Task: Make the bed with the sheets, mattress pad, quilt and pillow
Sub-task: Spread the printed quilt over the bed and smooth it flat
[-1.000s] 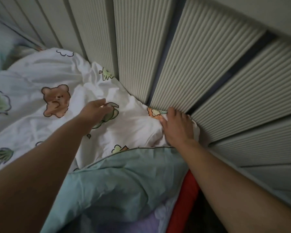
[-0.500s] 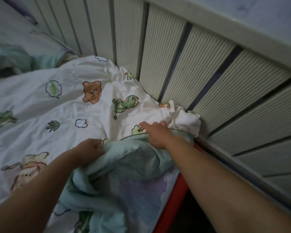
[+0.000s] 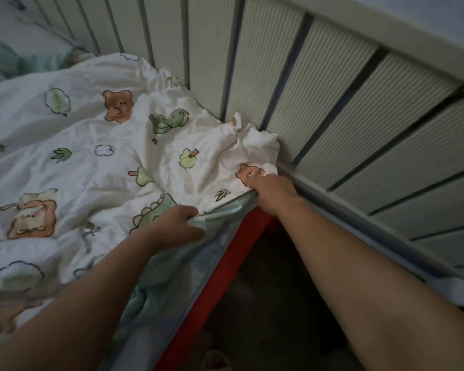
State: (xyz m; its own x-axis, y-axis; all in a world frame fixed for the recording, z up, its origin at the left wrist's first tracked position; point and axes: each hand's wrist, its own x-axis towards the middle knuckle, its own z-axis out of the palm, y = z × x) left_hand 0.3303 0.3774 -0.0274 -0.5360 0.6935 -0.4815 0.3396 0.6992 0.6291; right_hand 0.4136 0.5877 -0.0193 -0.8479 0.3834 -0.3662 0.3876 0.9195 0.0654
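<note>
A white quilt [image 3: 97, 162] printed with bears, trees and dinosaurs lies rumpled over the bed, its pale green underside [image 3: 220, 212] showing along the near edge. My left hand [image 3: 174, 226] is closed on that green edge near the bed's side. My right hand [image 3: 272, 190] grips the quilt's corner where it bunches against the ribbed panel. Below the quilt edge a bluish sheet or pad [image 3: 172, 285] hangs over the red bed frame [image 3: 220, 277]. No pillow is plainly visible.
A ribbed grey-green slatted panel [image 3: 319, 89] runs along the far side and the corner of the bed. Dark floor [image 3: 279, 303] lies beside the red frame. More green bedding [image 3: 24, 60] is piled at the far left.
Both hands have drawn back toward me, pulling the quilt's edge out to the side of the bed. The green underside that was folded up over the top now lies at the edge.
</note>
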